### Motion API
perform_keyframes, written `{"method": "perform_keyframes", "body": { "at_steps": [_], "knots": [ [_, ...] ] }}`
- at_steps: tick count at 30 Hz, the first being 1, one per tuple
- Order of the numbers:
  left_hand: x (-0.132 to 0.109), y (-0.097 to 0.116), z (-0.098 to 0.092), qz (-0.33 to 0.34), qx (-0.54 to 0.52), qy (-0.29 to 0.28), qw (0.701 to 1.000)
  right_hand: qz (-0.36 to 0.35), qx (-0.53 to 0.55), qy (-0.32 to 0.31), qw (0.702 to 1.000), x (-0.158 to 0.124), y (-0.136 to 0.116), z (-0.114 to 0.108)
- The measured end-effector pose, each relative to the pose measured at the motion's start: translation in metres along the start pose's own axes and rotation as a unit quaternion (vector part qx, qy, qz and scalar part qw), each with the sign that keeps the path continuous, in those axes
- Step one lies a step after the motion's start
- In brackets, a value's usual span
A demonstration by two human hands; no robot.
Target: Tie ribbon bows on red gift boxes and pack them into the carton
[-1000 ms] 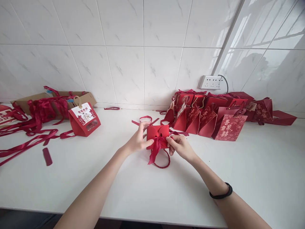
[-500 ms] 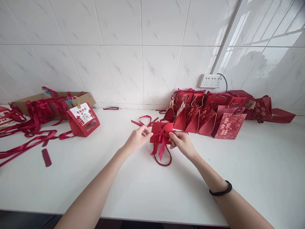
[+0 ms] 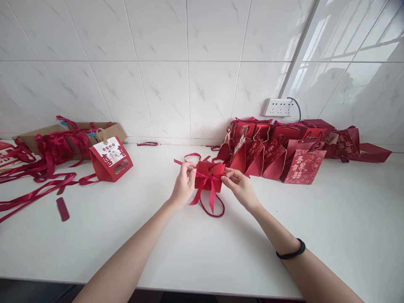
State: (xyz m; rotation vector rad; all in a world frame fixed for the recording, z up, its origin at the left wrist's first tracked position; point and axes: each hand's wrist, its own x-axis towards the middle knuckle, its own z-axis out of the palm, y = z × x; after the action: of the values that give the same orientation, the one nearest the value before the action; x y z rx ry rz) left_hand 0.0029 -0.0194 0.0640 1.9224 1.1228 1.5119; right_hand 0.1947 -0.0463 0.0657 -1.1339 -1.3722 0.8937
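As the left hand (image 3: 184, 183) and right hand (image 3: 239, 186) pinch the ribbon bow (image 3: 209, 178) sideways, the red box (image 3: 217, 185) lies between them.

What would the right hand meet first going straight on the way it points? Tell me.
The small red box: the right hand points inward at its side and seems to touch it, though exact contact is hard to tell.

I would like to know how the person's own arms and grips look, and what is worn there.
No sleeve shows on the left forearm or the right forearm, and neither the left grip nor the right grip wears a glove. A thick black band circles the right forearm. No band shows on the left.
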Motion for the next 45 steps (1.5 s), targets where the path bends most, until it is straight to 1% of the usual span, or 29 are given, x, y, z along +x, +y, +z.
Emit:
{"method": "perform_keyframes", "body": {
  "at_steps": [3, 9, 15, 20, 25, 30, 34, 36, 40, 43, 45],
  "knots": [
    [0.000, -0.003, 0.001, 0.007, -0.014, 0.011, 1.000, 0.045, 0.078, -0.036, 0.995, 0.000, -0.001, 0.000],
    [0.004, -0.005, 0.002, -0.019, -0.056, 0.032, 0.998, 0.076, 0.172, -0.042, 0.981, 0.002, -0.003, -0.002],
    [0.003, -0.004, 0.006, 0.008, -0.022, 0.033, 0.999, 0.085, 0.212, -0.063, 0.972, 0.003, -0.005, -0.003],
    [0.001, 0.001, 0.009, -0.007, -0.012, 0.031, 0.999, 0.083, 0.225, -0.076, 0.968, 0.004, -0.003, -0.003],
    [0.000, -0.001, 0.010, -0.028, -0.026, 0.054, 0.998, 0.079, 0.222, -0.068, 0.969, 0.004, -0.001, 0.001],
    [0.000, 0.000, 0.009, -0.035, -0.033, 0.044, 0.998, 0.070, 0.161, -0.035, 0.984, 0.002, -0.003, 0.000],
    [-0.001, 0.007, 0.010, -0.105, -0.097, 0.027, 0.989, 0.067, 0.149, -0.029, 0.986, 0.001, -0.005, -0.002],
    [-0.001, 0.010, 0.010, -0.142, -0.109, 0.025, 0.983, 0.065, 0.142, -0.024, 0.988, 0.001, -0.006, -0.002],
    [-0.002, 0.015, 0.010, -0.175, -0.078, 0.001, 0.982, 0.069, 0.110, -0.015, 0.991, 0.001, -0.008, 0.000],
    [-0.001, 0.017, 0.008, -0.191, -0.069, -0.032, 0.979, 0.074, 0.103, -0.012, 0.992, 0.000, -0.010, 0.001],
    [0.000, 0.017, 0.007, -0.213, -0.090, -0.062, 0.971, 0.083, 0.099, -0.011, 0.992, 0.000, -0.010, 0.001]
  ]
}}
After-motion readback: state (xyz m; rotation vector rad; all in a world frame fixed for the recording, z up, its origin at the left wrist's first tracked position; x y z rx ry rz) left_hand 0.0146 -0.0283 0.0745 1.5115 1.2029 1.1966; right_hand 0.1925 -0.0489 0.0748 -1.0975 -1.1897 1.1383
